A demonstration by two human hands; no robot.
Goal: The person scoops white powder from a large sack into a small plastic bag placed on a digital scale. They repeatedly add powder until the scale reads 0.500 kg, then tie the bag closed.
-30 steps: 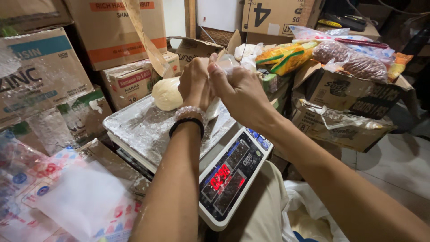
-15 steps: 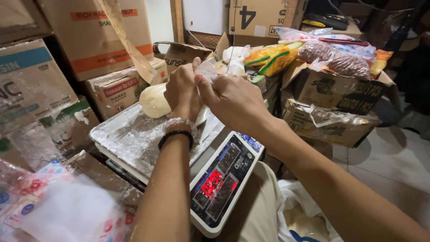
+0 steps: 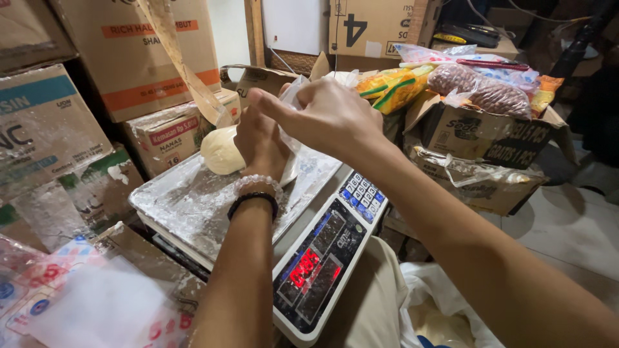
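A clear plastic bag of pale flour [image 3: 221,151] rests on the powder-dusted tray [image 3: 187,200] of a digital scale [image 3: 322,258] with a red display. My left hand [image 3: 260,143], with a bead bracelet and a black band at the wrist, grips the bag's body from the right. My right hand [image 3: 325,116] crosses above it and pinches the twisted clear top of the bag [image 3: 290,90]. The part of the bag under my hands is hidden.
Cardboard cartons [image 3: 145,55] are stacked at left and behind. An open box [image 3: 490,132] at right holds bags of peanuts [image 3: 480,87] and yellow packets [image 3: 393,80]. Clear printed bags [image 3: 90,303] lie at lower left. A white sack [image 3: 445,316] sits by my knee.
My right hand has swung leftward over my left hand with the bag's top. My left hand has dropped lower on the bag. The view has shifted slightly.
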